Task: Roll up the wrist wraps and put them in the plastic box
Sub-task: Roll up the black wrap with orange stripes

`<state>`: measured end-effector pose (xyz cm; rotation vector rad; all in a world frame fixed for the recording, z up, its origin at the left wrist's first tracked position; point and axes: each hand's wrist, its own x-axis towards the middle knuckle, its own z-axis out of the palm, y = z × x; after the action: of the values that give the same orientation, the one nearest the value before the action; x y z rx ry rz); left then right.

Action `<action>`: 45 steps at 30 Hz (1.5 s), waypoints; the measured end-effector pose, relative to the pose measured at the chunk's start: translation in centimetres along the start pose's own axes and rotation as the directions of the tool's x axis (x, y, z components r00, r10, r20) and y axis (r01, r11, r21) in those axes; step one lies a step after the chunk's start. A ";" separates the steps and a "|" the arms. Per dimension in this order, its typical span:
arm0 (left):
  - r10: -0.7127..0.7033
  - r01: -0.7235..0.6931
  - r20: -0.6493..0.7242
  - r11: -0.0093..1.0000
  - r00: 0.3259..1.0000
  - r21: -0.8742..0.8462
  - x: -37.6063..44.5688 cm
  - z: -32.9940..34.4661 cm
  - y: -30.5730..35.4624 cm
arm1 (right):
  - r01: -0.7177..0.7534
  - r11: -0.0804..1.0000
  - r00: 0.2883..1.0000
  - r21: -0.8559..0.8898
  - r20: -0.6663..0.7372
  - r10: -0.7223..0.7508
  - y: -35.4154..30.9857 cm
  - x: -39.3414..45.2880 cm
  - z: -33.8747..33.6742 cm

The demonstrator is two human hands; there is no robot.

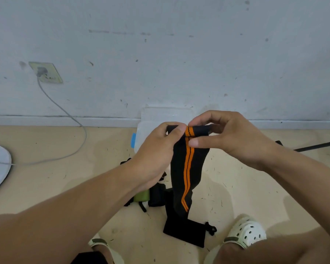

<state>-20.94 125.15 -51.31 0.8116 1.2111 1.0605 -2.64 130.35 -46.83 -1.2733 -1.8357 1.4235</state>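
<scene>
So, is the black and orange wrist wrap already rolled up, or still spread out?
Mostly spread out. Both hands hold the wrist wrap at its top edge; the rest hangs down unrolled.

A: Where is the wrist wrap [187, 168]?
B: Centre of the frame, hanging from both hands, left hand [156, 155] on its left, right hand [229, 138] on its right; its lower end lies on the floor [65, 180].
A: And the plastic box [147, 128]?
B: Behind the hands, against the wall [160, 54]. A wall socket [46, 72] sits upper left, its cable [72, 119] running down to the floor.
</scene>
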 end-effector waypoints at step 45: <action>-0.116 0.114 0.076 0.993 0.990 0.034 -0.3 0.1 -0.3 | 0.203 0.973 0.974 -0.114 -0.082 -0.213 1.6 0.2 1.7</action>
<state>-20.82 124.78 -51.44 0.7893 1.1951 0.9113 -3.49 129.81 -48.95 -1.1376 -1.9378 1.1509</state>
